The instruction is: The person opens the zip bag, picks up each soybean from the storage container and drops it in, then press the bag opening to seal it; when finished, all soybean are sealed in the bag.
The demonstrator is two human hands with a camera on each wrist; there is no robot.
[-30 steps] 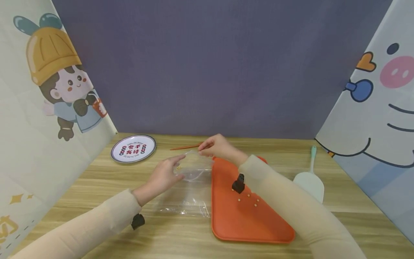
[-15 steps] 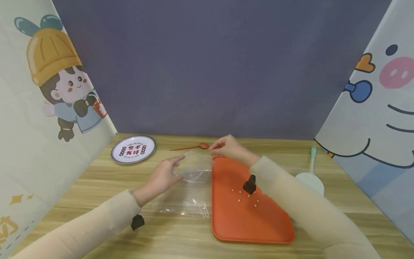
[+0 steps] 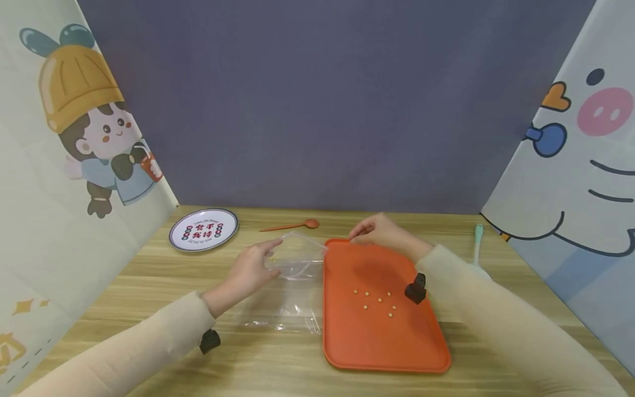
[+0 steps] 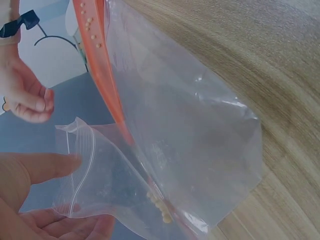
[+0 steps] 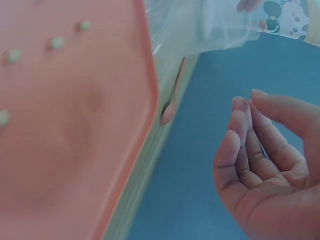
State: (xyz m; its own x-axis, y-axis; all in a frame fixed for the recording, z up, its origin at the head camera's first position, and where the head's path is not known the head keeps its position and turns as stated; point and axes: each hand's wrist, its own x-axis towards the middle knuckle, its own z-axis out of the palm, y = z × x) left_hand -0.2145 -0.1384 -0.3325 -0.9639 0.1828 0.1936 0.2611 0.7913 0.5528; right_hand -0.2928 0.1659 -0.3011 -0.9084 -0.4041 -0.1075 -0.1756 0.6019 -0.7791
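Observation:
My left hand (image 3: 251, 270) holds a clear zip bag (image 4: 185, 125) by its mouth, thumb on one side and fingers on the other. Several soybeans (image 4: 159, 206) lie gathered inside, low in the bag. On the orange tray (image 3: 382, 344), just right of the bag, more soybeans (image 3: 380, 300) are scattered. Over the tray's far edge hovers my right hand (image 3: 384, 231). Its fingers are loosely curled, thumb tip close to the index fingertip, and nothing shows between them in the right wrist view.
Behind the bag lies an orange spoon (image 3: 292, 225). A white plate (image 3: 203, 245) with red lettering stands at the back left. To the right, a pale scoop with a green handle (image 3: 478, 242) is partly behind my right sleeve. Printed walls border the wooden table (image 3: 278, 364).
My right hand has moved right, away from the bag's mouth to above the tray, uncovering the spoon's bowl and the soybeans on the tray. My left hand and the bag have stayed in place.

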